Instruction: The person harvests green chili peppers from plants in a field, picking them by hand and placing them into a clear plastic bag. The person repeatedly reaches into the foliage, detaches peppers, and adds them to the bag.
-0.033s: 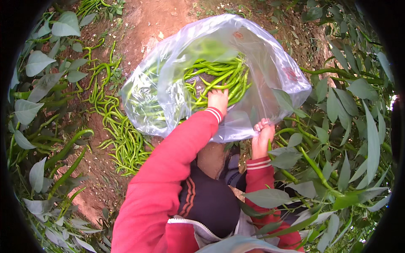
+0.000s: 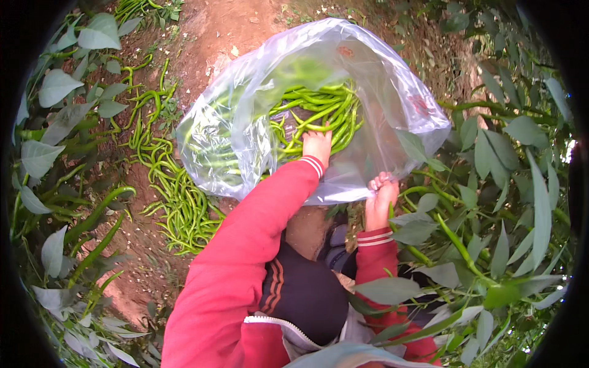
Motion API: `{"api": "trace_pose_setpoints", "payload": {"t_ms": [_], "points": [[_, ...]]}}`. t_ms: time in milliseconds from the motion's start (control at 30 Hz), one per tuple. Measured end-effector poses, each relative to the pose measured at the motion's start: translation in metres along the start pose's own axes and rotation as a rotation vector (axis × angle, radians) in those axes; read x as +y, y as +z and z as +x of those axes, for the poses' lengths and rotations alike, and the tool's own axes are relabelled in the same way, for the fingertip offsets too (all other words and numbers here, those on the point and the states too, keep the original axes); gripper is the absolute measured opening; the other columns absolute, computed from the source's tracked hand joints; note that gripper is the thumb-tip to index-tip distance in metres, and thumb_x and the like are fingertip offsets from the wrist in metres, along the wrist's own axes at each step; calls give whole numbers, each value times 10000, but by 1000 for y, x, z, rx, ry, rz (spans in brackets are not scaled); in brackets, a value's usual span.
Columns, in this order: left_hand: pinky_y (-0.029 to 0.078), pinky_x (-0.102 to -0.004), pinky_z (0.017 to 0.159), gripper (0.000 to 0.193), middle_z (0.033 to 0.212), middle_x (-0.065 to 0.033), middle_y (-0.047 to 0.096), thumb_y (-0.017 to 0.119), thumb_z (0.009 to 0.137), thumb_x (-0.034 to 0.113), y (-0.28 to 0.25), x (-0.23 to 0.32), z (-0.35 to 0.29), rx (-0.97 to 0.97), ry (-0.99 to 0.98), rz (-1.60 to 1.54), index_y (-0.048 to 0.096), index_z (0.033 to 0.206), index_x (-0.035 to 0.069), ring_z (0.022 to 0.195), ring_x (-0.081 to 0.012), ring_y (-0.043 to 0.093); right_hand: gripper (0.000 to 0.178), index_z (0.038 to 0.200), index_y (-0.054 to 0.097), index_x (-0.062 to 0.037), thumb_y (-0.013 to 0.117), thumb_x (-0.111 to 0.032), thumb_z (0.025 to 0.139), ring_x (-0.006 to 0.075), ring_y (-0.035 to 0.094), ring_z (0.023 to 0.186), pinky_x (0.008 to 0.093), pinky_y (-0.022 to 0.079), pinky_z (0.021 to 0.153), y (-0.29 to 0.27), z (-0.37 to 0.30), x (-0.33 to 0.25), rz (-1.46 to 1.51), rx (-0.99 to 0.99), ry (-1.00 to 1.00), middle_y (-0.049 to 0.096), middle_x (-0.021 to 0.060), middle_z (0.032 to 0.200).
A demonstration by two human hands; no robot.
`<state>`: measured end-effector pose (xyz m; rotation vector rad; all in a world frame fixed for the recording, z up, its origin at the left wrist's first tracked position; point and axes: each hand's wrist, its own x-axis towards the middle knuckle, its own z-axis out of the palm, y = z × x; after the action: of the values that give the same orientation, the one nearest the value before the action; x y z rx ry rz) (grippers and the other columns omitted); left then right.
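A large clear plastic bag [image 2: 374,80] lies on its side with its mouth turned toward me. Inside it, long green chili peppers [image 2: 331,110] lie in a curved bundle, and more show blurred through the plastic. My left hand [image 2: 316,146] reaches in through the mouth, its fingers curled over the near peppers; the fingertips are partly hidden among them. At the bag's near right rim, my right hand [image 2: 383,195] pinches the plastic edge between closed fingers and holds the mouth apart.
A long heap of loose green chili peppers [image 2: 184,214] lies on bare soil [image 2: 138,245] left of the bag. Leafy pepper plants [image 2: 491,153] crowd in from the right, some leaves overlapping the bag and my right sleeve. More plants [image 2: 55,159] line the left side.
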<state>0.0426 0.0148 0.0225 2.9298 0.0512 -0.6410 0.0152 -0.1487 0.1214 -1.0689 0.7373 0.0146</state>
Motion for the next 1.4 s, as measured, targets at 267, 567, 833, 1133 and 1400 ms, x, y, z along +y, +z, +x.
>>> {"api": "trace_pose_setpoints", "payload": {"t_ms": [267,567,833,1133,1400], "points": [[512,-349,660,112,837,-89,676,560,831,146,-36,15,11,423,208,-128,656,801,96,819,-253,648,207,838,436,-66,388,124,774,110,374,566,246,329,520,18,-9,4,43,15,-41,447,28,730],[540,-389,725,280,985,-137,613,548,849,148,-16,-2,52,251,259,-123,657,1086,49,936,-255,608,234,847,436,-58,360,133,736,108,378,582,253,335,541,11,-8,3,24,15,-74,449,30,741],[479,-399,787,223,1075,-156,593,517,839,134,15,23,97,299,65,-471,638,1006,49,945,-281,573,201,819,455,-87,425,104,766,79,379,545,208,302,449,0,0,5,53,-43,-87,420,6,713],[201,-576,1138,528,1359,-229,490,571,832,218,-18,17,-33,295,-39,-289,530,1338,74,1309,-369,415,418,1158,550,-45,643,-308,847,188,520,1026,359,407,868,19,-38,9,-361,-8,6,559,76,1093],[133,-551,1175,552,1160,-164,575,514,835,108,-21,-67,-202,238,-454,-154,473,1378,20,1119,-260,556,341,1106,602,-120,695,-286,822,199,595,990,345,512,792,5,-49,61,-685,-116,532,624,36,1083]]}}
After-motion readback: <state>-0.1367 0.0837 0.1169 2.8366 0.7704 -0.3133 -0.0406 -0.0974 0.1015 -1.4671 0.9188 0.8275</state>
